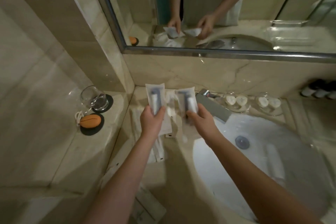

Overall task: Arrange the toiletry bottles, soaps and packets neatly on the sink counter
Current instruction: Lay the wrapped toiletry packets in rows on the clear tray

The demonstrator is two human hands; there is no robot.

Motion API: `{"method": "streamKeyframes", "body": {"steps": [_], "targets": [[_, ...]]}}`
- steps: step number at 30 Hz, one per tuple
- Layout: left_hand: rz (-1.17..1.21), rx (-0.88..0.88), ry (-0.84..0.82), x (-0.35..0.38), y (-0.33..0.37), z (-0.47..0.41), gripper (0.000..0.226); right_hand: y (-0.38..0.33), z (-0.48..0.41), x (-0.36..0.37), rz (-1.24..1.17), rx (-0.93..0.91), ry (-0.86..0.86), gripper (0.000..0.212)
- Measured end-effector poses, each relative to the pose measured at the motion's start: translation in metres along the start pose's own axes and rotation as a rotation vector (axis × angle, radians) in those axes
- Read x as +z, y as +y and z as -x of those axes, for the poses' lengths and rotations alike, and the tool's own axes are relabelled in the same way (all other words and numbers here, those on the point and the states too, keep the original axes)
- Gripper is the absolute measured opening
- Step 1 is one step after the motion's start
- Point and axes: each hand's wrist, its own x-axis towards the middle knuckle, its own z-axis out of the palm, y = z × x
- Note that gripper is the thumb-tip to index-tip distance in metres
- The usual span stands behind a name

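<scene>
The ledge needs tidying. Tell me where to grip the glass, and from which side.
Likely its round side wall, mid-height, from the right: the glass stands upright on a dark coaster, with the wall close on its left and the orange oval in front.

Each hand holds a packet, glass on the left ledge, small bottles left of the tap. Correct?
No. The head view shows the small bottles at the far right, right of the tap, not left. The rest stands: the left hand holds the left packet, the right hand holds the right packet, and the glass is on the left ledge.
</scene>
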Motion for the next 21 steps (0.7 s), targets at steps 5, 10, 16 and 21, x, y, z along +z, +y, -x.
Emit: {"method": "streamKeyframes", "body": {"steps": [5,10,16,21], "targets": [[0.093,0.044,-0.110,0.039,0.020,0.058,0.012,0.018,0.035,-0.068,0.043,0.005,0.051,0.020],[0.087,0.091,-0.230,0.092,0.042,0.108,0.007,0.041,0.068,-0.140,0.009,0.011,0.203,0.017],[0.034,0.114,-0.425,0.174,0.067,0.149,0.010,0.074,0.087,-0.232,0.023,0.075,0.456,0.010],[-0.039,0.050,-0.537,0.247,0.077,0.161,0.014,0.099,0.077,-0.313,0.101,0.163,0.506,0.018]]}}
